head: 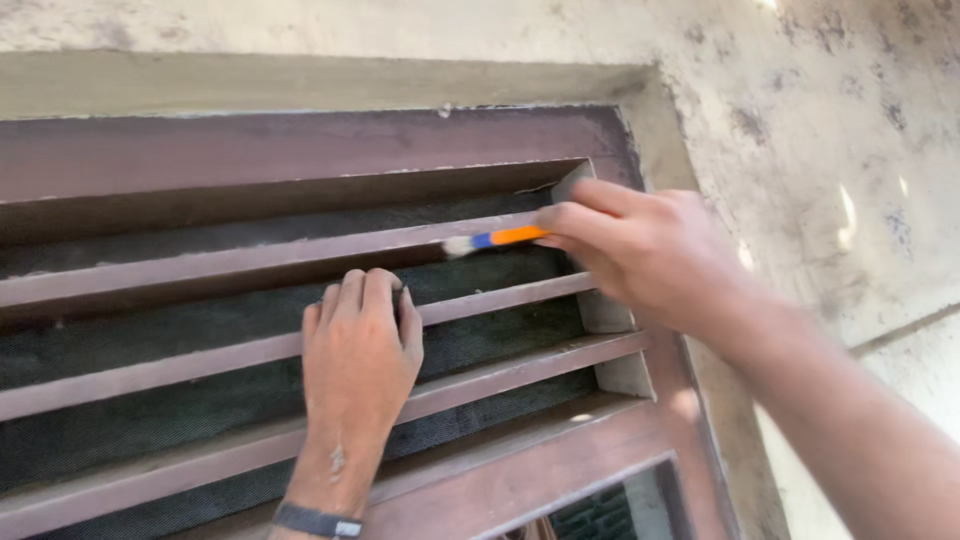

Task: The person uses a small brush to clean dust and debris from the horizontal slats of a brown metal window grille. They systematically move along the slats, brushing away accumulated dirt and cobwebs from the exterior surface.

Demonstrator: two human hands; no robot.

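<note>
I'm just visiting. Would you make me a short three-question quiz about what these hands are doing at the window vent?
1. True or false: the right hand holds a small brush with an orange handle.
2. Where does the left hand rest? A) on a brown slat B) on the wall
3. What dark material lies behind the slats?

Key: 1 true; 2 A; 3 mesh screen.
</note>
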